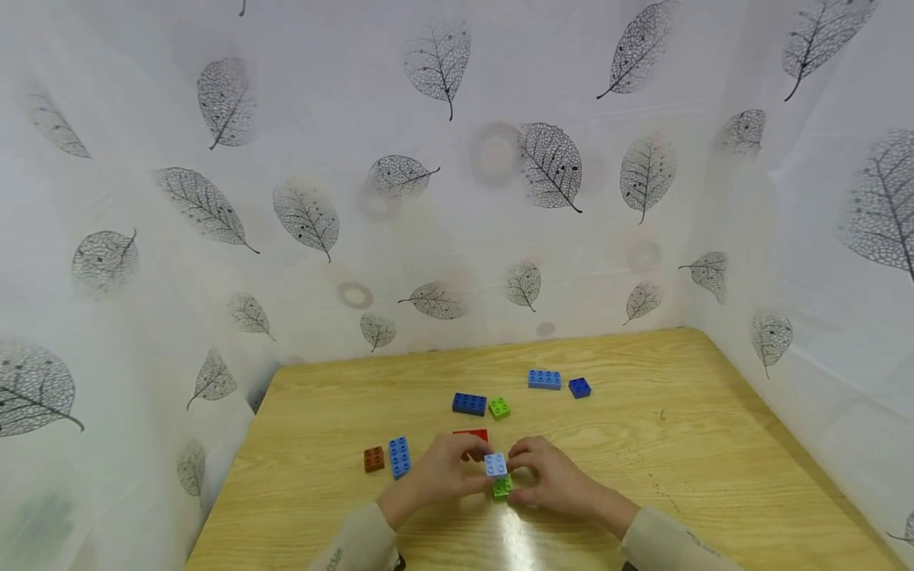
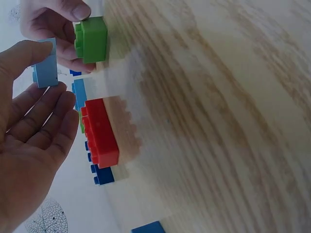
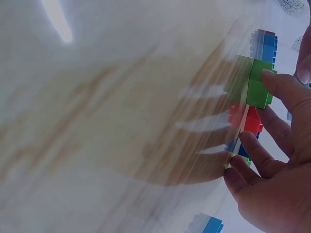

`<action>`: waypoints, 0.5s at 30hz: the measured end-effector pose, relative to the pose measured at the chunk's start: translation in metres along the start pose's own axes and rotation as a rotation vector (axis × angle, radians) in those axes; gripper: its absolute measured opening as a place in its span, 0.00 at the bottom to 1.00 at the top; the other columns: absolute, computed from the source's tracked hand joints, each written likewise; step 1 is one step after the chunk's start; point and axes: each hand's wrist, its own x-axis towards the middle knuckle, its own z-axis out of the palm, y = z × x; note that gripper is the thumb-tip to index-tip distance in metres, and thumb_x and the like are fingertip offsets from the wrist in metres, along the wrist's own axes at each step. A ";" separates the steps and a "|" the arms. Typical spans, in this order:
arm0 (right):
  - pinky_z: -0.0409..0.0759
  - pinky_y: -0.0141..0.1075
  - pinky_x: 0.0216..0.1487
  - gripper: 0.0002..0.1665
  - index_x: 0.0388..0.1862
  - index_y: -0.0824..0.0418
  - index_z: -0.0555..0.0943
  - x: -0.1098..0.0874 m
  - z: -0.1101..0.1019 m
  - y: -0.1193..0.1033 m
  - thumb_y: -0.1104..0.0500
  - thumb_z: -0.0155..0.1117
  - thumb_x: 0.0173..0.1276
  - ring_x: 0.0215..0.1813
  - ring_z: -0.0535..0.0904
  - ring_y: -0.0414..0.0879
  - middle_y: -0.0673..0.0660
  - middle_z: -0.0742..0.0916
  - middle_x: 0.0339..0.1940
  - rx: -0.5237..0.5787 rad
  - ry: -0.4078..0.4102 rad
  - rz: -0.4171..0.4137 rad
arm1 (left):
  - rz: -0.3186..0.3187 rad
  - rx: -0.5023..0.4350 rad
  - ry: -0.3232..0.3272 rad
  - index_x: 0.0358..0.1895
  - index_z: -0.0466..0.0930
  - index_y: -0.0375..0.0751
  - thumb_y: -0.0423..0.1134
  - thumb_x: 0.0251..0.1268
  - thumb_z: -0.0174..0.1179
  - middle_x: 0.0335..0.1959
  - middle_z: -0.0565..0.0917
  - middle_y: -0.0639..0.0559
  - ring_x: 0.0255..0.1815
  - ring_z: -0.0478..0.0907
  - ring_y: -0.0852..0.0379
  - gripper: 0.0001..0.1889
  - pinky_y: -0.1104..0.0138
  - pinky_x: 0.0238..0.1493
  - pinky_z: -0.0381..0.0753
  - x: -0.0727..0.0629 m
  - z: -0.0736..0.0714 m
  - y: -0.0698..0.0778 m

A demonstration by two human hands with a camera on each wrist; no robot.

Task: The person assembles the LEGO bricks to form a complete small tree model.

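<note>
1. Hanging just above the desk (image 1: 678, 432), studs upward, is the light blue brick (image 1: 496, 465); from head height it covers part of the green brick (image 1: 502, 488), though the left wrist view shows the two apart.
2. The left hand (image 1: 450, 476) has its grip on that light blue brick — thumb on one side, fingertips opposite.
3. I'd judge it light, stiff and hard to break, its smooth walls a touch slippery; the flat sides look best for holding, leaving studs and underside free.
4. The green brick sits on the desk, studs up, in the grip of the right hand (image 1: 553, 480), thumb and forefinger at its sides. It too looks light enough to nudge, so a low side hold would suit.
5. Near the left fingers lies the red brick (image 1: 471, 434), partly hidden; beyond it, the dark blue brick (image 1: 469, 404) and lime brick (image 1: 499, 408) lie close together.
6. Off left, a long blue brick (image 1: 400, 457) lies just beside a brown brick (image 1: 374, 459).
7. Farther right — a mid-blue brick (image 1: 544, 380) near a small deep-blue brick (image 1: 580, 388).
8. Leaf-patterned sheeting (image 1: 485, 238) surrounds the desk's back and sides.
</note>
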 end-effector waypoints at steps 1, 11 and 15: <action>0.75 0.58 0.69 0.20 0.52 0.51 0.90 0.000 0.000 0.000 0.45 0.79 0.65 0.66 0.75 0.55 0.52 0.81 0.62 0.000 0.001 0.000 | -0.007 -0.003 -0.006 0.52 0.87 0.47 0.41 0.64 0.76 0.46 0.89 0.59 0.48 0.85 0.57 0.14 0.67 0.53 0.84 0.000 0.002 0.000; 0.75 0.58 0.69 0.21 0.53 0.50 0.90 0.000 0.002 0.003 0.44 0.79 0.64 0.66 0.75 0.54 0.52 0.82 0.62 -0.001 0.014 -0.013 | 0.003 -0.038 -0.038 0.51 0.87 0.47 0.40 0.65 0.75 0.45 0.88 0.61 0.47 0.84 0.62 0.13 0.70 0.52 0.83 0.001 0.012 -0.005; 0.75 0.57 0.68 0.21 0.53 0.51 0.90 0.000 0.002 0.003 0.45 0.79 0.64 0.65 0.76 0.54 0.53 0.82 0.61 -0.008 0.020 -0.020 | 0.015 -0.038 -0.040 0.50 0.87 0.47 0.38 0.64 0.75 0.44 0.89 0.60 0.47 0.84 0.61 0.13 0.69 0.52 0.83 0.001 0.012 -0.004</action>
